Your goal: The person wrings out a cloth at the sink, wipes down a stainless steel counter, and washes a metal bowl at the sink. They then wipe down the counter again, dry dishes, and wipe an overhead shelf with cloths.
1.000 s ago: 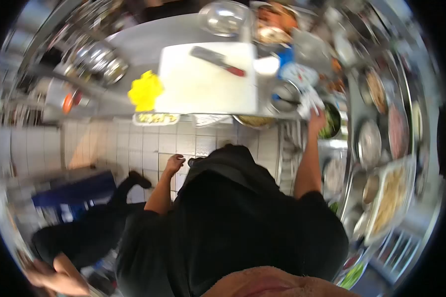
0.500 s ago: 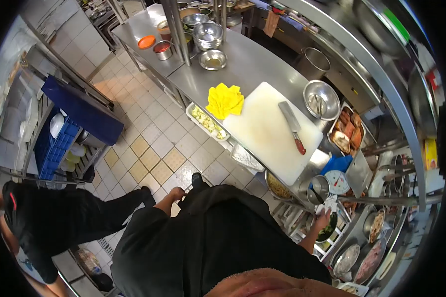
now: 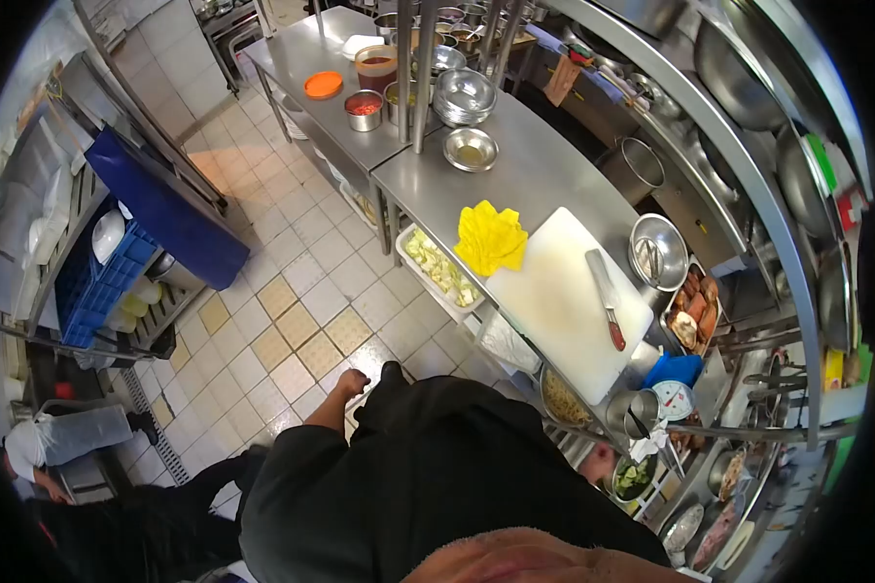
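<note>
Fingers of the person's left hand (image 3: 354,381) are curled inward, so this hand looks closed, and it hangs above the tiled floor (image 3: 399,330), just beside the person's black clothing (image 3: 437,447). The right hand (image 3: 600,461) is blurred and partly covered by the body; I cannot tell whether it is open or closed, or whether it touches something. Nearest to it are the cut green vegetables (image 3: 635,476), which lie in a round bowl at the right side of the person. Just above this bowl is a white crumpled cloth (image 3: 647,443), close to a cylindrical metal pot (image 3: 616,416) with a dark handle leaning out of it.

On the long grey metal surface (image 3: 544,175) lies a white rectangular cutting board (image 3: 554,301). A wide-bladed knife with a red-brown handle (image 3: 605,296) rests flat on the board, and a bright yellow crumpled cloth (image 3: 491,239) is at the board's left edge. Beyond the knife stands a round shiny metal bowl (image 3: 642,257) with tongs inside, and near it is a tray with browned pieces of food (image 3: 707,294). A round white dial (image 3: 673,399) is beside a blue object (image 3: 673,369).
</note>
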Demonstrator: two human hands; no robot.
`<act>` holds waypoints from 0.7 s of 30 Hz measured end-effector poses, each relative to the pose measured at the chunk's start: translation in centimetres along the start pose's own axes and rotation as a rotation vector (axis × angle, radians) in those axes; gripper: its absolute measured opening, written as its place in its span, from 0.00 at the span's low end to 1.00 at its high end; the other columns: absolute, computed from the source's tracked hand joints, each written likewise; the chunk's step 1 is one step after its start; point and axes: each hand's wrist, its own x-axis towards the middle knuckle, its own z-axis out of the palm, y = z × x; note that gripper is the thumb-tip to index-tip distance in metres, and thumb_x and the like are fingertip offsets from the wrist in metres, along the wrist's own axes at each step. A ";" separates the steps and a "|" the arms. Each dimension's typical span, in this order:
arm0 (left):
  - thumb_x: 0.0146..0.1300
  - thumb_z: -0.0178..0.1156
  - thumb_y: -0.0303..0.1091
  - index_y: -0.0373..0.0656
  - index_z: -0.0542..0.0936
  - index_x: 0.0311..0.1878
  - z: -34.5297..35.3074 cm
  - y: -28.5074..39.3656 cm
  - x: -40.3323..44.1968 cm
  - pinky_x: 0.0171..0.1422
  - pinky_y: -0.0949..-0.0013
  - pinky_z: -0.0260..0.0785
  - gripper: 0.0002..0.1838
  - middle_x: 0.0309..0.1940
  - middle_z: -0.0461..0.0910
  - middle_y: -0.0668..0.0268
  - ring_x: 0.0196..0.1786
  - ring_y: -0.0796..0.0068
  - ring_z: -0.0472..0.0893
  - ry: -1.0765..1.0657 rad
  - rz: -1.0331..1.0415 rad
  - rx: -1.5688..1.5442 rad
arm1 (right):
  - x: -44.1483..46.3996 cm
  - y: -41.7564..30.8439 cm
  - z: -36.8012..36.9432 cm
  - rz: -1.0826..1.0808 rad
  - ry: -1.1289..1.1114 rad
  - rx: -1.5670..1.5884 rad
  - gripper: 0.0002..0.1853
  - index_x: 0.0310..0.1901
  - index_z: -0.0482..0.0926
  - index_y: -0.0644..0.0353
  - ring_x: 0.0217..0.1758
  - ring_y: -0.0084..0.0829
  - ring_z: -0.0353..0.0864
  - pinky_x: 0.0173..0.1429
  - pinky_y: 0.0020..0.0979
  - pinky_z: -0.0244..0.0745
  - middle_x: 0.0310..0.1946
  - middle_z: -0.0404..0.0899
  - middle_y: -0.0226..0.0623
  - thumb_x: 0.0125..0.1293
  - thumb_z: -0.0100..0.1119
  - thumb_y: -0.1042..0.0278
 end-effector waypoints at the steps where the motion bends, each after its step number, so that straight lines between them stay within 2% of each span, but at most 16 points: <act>1: 0.50 0.60 0.44 0.45 0.82 0.31 -0.2 -0.9 0.9 0.43 0.57 0.74 0.13 0.32 0.83 0.59 0.38 0.56 0.82 -0.012 0.052 0.050 | -0.8 -3.4 1.2 0.041 -0.165 -0.008 0.07 0.35 0.81 0.62 0.28 0.32 0.76 0.38 0.31 0.72 0.24 0.79 0.38 0.61 0.59 0.67; 2: 0.49 0.62 0.43 0.47 0.83 0.33 -0.1 -2.6 2.2 0.43 0.57 0.74 0.12 0.32 0.83 0.60 0.39 0.56 0.82 -0.022 0.106 0.099 | -1.5 -6.8 2.3 0.081 -0.329 -0.015 0.07 0.35 0.81 0.62 0.28 0.33 0.77 0.38 0.32 0.73 0.24 0.79 0.38 0.61 0.59 0.67; 4: 0.50 0.62 0.39 0.43 0.81 0.31 -0.4 -4.4 3.0 0.36 0.58 0.73 0.10 0.29 0.82 0.60 0.35 0.59 0.82 -0.004 0.243 0.174 | -3.2 -13.2 4.4 -0.150 -0.410 -0.019 0.07 0.34 0.81 0.62 0.27 0.33 0.79 0.35 0.32 0.73 0.23 0.80 0.39 0.59 0.60 0.67; 6: 0.52 0.62 0.35 0.39 0.79 0.29 -0.9 -5.5 3.3 0.29 0.60 0.72 0.08 0.27 0.80 0.61 0.31 0.63 0.83 0.019 0.433 0.322 | -3.2 -16.5 7.0 -0.188 -0.564 -0.062 0.07 0.34 0.82 0.62 0.28 0.33 0.80 0.34 0.33 0.73 0.24 0.80 0.41 0.58 0.61 0.67; 7: 0.49 0.63 0.35 0.41 0.79 0.29 -1.1 -6.4 3.7 0.34 0.58 0.74 0.08 0.28 0.81 0.60 0.34 0.60 0.82 0.040 0.568 0.566 | -3.3 -17.7 8.1 -0.202 -0.642 -0.085 0.07 0.33 0.82 0.62 0.28 0.33 0.81 0.33 0.33 0.73 0.24 0.81 0.42 0.57 0.62 0.68; 8: 0.47 0.63 0.38 0.45 0.79 0.31 -1.2 -7.2 4.2 0.42 0.56 0.74 0.10 0.32 0.81 0.60 0.38 0.54 0.80 0.050 0.624 0.676 | -3.2 -18.9 9.1 -0.223 -0.673 -0.086 0.07 0.33 0.82 0.62 0.27 0.33 0.80 0.33 0.33 0.73 0.23 0.80 0.41 0.57 0.62 0.68; 9: 0.51 0.60 0.39 0.59 0.84 0.45 -0.8 -8.1 5.0 0.47 0.60 0.74 0.16 0.37 0.84 0.63 0.43 0.61 0.82 -0.030 0.417 0.616 | -2.8 -19.9 10.2 -0.244 -0.704 -0.085 0.07 0.33 0.82 0.62 0.27 0.33 0.80 0.32 0.33 0.72 0.23 0.80 0.41 0.57 0.62 0.68; 11: 0.53 0.58 0.40 0.57 0.84 0.46 -1.4 -9.5 5.0 0.46 0.60 0.74 0.16 0.35 0.84 0.62 0.42 0.62 0.83 -0.046 0.478 0.651 | -1.8 -21.5 12.4 -0.262 -0.741 -0.047 0.06 0.33 0.82 0.62 0.25 0.30 0.78 0.31 0.32 0.71 0.21 0.79 0.39 0.56 0.62 0.69; 12: 0.53 0.57 0.40 0.54 0.84 0.45 -2.1 -9.1 4.2 0.45 0.60 0.75 0.16 0.34 0.84 0.60 0.41 0.62 0.83 -0.091 0.316 0.520 | -1.2 -22.2 13.4 -0.259 -0.749 -0.011 0.06 0.32 0.82 0.63 0.24 0.29 0.77 0.31 0.31 0.71 0.20 0.79 0.38 0.57 0.62 0.69; 15: 0.51 0.59 0.42 0.51 0.84 0.42 -2.9 -11.3 3.4 0.44 0.58 0.75 0.15 0.34 0.83 0.58 0.41 0.58 0.82 -0.029 0.382 0.620 | -0.5 -28.3 15.2 -0.227 -0.720 0.057 0.07 0.30 0.81 0.64 0.20 0.21 0.71 0.28 0.28 0.68 0.17 0.75 0.32 0.59 0.62 0.69; 17: 0.45 0.64 0.45 0.50 0.83 0.39 -2.9 -13.8 3.8 0.45 0.55 0.74 0.17 0.34 0.83 0.57 0.41 0.53 0.82 0.031 0.378 0.621 | -0.4 -31.5 17.0 -0.177 -0.751 0.145 0.10 0.30 0.80 0.64 0.21 0.18 0.67 0.27 0.25 0.66 0.17 0.71 0.26 0.62 0.61 0.65; 19: 0.42 0.67 0.46 0.50 0.82 0.38 -3.7 -15.6 3.7 0.45 0.54 0.74 0.19 0.35 0.83 0.57 0.41 0.52 0.81 0.043 0.377 0.577 | -0.7 -35.3 17.8 -0.197 -0.800 0.149 0.07 0.32 0.80 0.65 0.21 0.21 0.71 0.29 0.27 0.69 0.18 0.75 0.32 0.60 0.61 0.70; 20: 0.41 0.68 0.46 0.51 0.82 0.40 -4.0 -16.2 3.9 0.47 0.54 0.74 0.20 0.35 0.82 0.57 0.42 0.51 0.81 0.000 0.310 0.577 | -0.7 -36.1 19.1 -0.253 -0.801 0.161 0.06 0.33 0.80 0.65 0.22 0.22 0.72 0.30 0.28 0.70 0.19 0.76 0.33 0.60 0.61 0.70; 21: 0.43 0.68 0.44 0.51 0.82 0.39 -4.5 -16.6 3.5 0.45 0.55 0.75 0.18 0.34 0.82 0.57 0.40 0.52 0.81 0.009 0.324 0.567 | -0.7 -36.3 20.5 -0.306 -0.801 0.172 0.06 0.33 0.80 0.65 0.24 0.23 0.73 0.31 0.28 0.70 0.21 0.76 0.34 0.60 0.60 0.70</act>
